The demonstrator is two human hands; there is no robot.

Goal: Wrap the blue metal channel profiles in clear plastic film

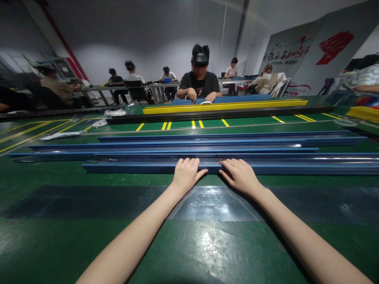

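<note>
A long blue channel [148, 169] lies across the green table, nearest to me among several blue ones. My left hand [188, 173] rests on its near edge, fingers bent over the rim and thumb pointing right. To the right, my right hand [239, 174] grips the same channel with fingers over the rim and thumb toward the left hand. A short stretch of the channel shows between the two thumbs. Under my forearms, a clear plastic strip [216, 203] lies flat on the table, in front of the channel.
More blue channels [166, 148] lie just behind. Farther back are a black bar [222, 115], a yellow bar [225, 106] and crumpled clear plastic [115, 113]. Across the table a person [199, 81] works with both hands. Other people sit at tables behind.
</note>
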